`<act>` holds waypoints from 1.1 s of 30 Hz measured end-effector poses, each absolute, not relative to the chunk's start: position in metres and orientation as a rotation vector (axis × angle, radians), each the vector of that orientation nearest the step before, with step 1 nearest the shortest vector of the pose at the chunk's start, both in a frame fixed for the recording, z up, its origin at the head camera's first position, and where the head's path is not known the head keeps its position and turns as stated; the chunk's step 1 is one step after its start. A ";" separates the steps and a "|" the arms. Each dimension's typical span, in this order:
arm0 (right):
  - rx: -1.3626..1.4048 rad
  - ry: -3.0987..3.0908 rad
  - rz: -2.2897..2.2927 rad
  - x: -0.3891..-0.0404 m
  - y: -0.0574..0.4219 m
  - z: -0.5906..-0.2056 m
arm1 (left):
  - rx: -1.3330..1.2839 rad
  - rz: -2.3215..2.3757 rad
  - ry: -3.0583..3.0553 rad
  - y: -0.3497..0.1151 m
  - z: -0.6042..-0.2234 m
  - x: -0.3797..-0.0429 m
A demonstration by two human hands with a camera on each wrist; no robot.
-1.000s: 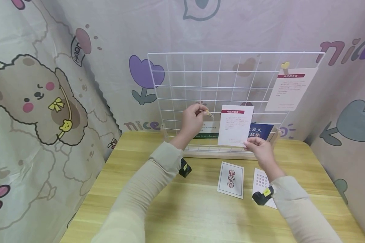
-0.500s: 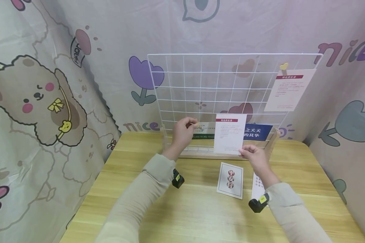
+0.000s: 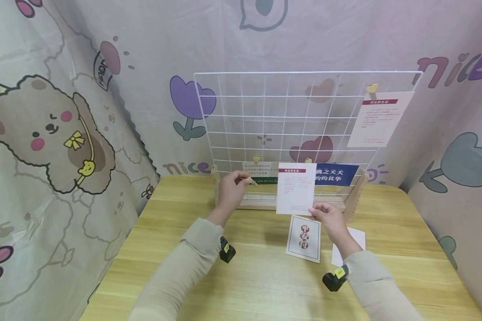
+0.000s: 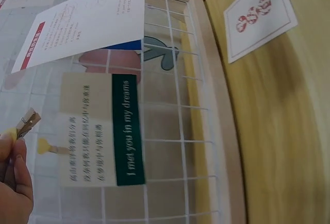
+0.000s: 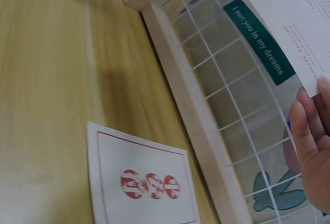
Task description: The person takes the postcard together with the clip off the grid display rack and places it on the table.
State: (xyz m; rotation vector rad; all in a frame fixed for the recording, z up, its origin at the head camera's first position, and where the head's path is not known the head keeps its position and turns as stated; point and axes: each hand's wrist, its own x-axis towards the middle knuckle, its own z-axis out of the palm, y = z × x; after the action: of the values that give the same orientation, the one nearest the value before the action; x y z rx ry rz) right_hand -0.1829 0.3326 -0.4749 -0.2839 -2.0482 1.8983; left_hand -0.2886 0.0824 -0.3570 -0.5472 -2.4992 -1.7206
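Observation:
My left hand (image 3: 231, 191) pinches a small wooden clothespin (image 4: 28, 122) with a yellow ornament, held in front of the white wire grid (image 3: 265, 125). By its lower right corner, my right hand (image 3: 330, 219) pinches a white card (image 3: 296, 189) with a red heading. That card stands apart from the grid and overlaps the view of two clipped cards behind it. One is a cream and green card (image 4: 103, 131) reading "I met you in my dreams", with a yellow-topped clothespin (image 4: 51, 148) at its edge. The other is a blue card (image 3: 336, 175).
Another red-headed card (image 3: 379, 119) hangs at the grid's upper right from a yellow heart clothespin (image 3: 371, 88). On the wooden table (image 3: 249, 276) lie a card with red round characters (image 3: 304, 239) and a white card (image 3: 357, 238) partly behind my right wrist. A wooden base (image 4: 219, 105) supports the grid.
Both hands have moved down and to the left, the clothespin and the red-headed card with them. More of the blue card and the cream and green card shows now.

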 end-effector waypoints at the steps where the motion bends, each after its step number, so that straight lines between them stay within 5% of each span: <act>1: -0.243 -2.017 1.930 -0.188 0.339 -0.491 | -0.531 -1.708 -2.503 0.081 -0.360 -0.289; 5: -0.204 -1.991 1.965 -0.197 0.346 -0.523 | -0.489 -1.687 -2.506 0.073 -0.372 -0.290; 16: -0.493 -2.082 1.970 -0.172 0.292 -0.466 | -0.439 -1.723 -2.502 0.053 -0.401 -0.291; 33: -0.628 -2.104 1.997 -0.169 0.278 -0.504 | -0.326 -1.679 -2.555 0.017 -0.439 -0.282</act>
State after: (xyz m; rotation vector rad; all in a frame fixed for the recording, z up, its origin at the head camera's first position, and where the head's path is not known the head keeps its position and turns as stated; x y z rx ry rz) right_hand -0.1693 0.2778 -0.5041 -0.6276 -2.1040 1.9968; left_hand -0.2816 0.0171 -0.4389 -0.3264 -2.5552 -1.6790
